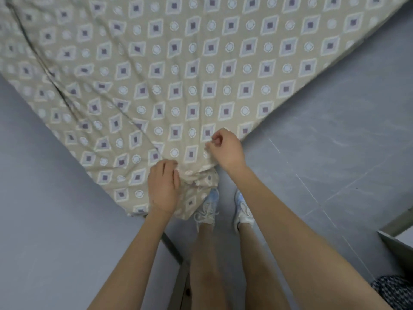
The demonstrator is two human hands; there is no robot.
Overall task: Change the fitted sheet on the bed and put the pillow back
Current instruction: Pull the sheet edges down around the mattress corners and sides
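Standing in pale laced shoes [207,209] on the grey floor [335,153], right at the near corner of the bed [138,211]. Left hand [164,186] curling closed over bunched cloth at that corner; right hand [225,148] pinching a fold of the fitted sheet [178,74] just beside it. Sheet, beige with diamonds and rings, lying spread and wrinkled across the mattress, creasing deeply toward the far left. Dark patterned fabric [393,289] showing at the lower right edge, well apart.
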